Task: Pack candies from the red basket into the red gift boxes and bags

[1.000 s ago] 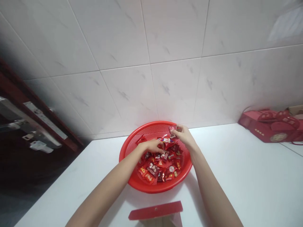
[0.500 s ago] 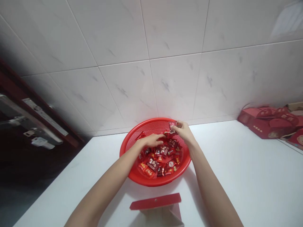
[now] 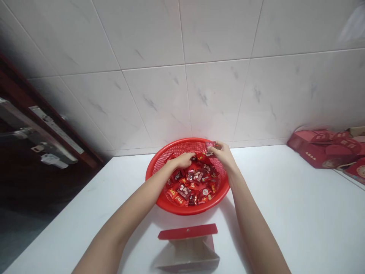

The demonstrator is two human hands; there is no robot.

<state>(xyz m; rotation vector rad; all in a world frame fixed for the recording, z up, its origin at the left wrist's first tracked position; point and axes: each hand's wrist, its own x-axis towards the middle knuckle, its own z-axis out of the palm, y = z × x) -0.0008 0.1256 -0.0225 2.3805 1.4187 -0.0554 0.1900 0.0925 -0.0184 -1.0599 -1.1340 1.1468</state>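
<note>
Red plastic colander [image 3: 182, 210], round, perforated mesh wall with smooth rolled rim, sits near the back edge of the white, smooth worktop [image 3: 285, 205]. Wrapped candies [image 3: 184, 191] inside: shiny crinkled film, red, maroon and orange, loose pile on the colander floor. Right hand [image 3: 224, 154] is at the rear right of the rim, thumb and fingers pinched on a maroon-and-pink candy packet [image 3: 210, 146]. Left hand [image 3: 184, 161] is down in the pile toward the rear; fingertips meet a dark wrapper, can't tell if they grip it. Open paperboard box [image 3: 188, 231] with a red flap stands at the front edge, bottom cut off by the frame. Folded red cartons [image 3: 322, 150] by the back right, cropped at the frame side, print too blurred to read. Candies under the left hand and forearm hidden. Dark red door edge [image 3: 82, 146] left, keys [image 3: 53, 160] hanging at its lock. Versus half a second ago: left hand is further toward the rear rim, right pinch unchanged, more of the box interior shows.
</note>
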